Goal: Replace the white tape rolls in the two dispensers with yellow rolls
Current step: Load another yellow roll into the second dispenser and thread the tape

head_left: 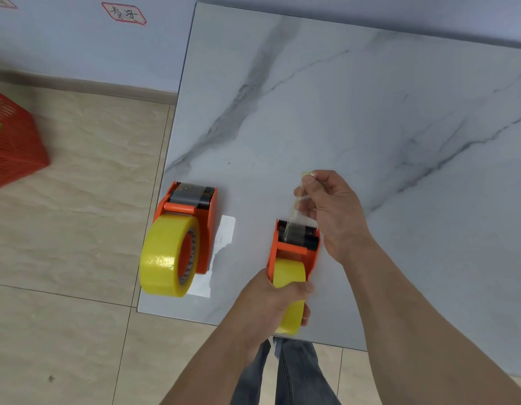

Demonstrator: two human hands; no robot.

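Two orange tape dispensers stand on the marble table (370, 112). The left dispenser (205, 229) near the table's left edge carries a full yellow roll (162, 258). My left hand (271, 299) grips the yellow roll (291, 293) mounted in the right dispenser (291, 249). Above that dispenser's toothed blade, my right hand (338, 211) pinches the free end of the tape strip (297, 206), which runs up from the blade. No white roll is in view.
A white sheet (224, 238) lies under the left dispenser. A red plastic basket (13, 141) sits on the tiled floor at the far left. The table's near edge is just behind my left hand; a wall stands behind the table.
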